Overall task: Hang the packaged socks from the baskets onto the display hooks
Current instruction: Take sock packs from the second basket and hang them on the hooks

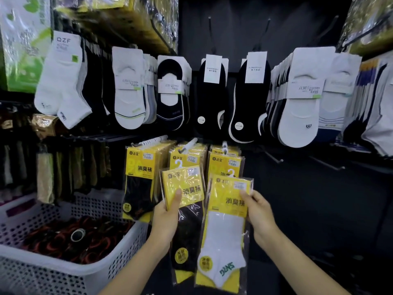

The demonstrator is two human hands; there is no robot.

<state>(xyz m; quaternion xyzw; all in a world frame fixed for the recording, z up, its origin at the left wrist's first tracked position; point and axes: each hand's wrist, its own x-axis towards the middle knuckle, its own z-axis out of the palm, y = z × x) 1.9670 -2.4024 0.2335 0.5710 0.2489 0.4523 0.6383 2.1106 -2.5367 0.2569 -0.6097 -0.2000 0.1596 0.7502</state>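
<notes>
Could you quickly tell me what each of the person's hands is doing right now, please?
Left hand: grips the yellow-carded plastic pack of black socks.
Right hand: grips the yellow-carded plastic pack of white socks.

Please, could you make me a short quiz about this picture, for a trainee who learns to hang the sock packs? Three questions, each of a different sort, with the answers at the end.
1. True or false: the left hand holds a pack of black socks.
2. Which colour are the socks in the second pack, held by the right hand? A black, B white, C red.
3. Fill the gap: the white perforated basket stands on the person's ____ side.
Key: 1 true; 2 B; 3 left.
</notes>
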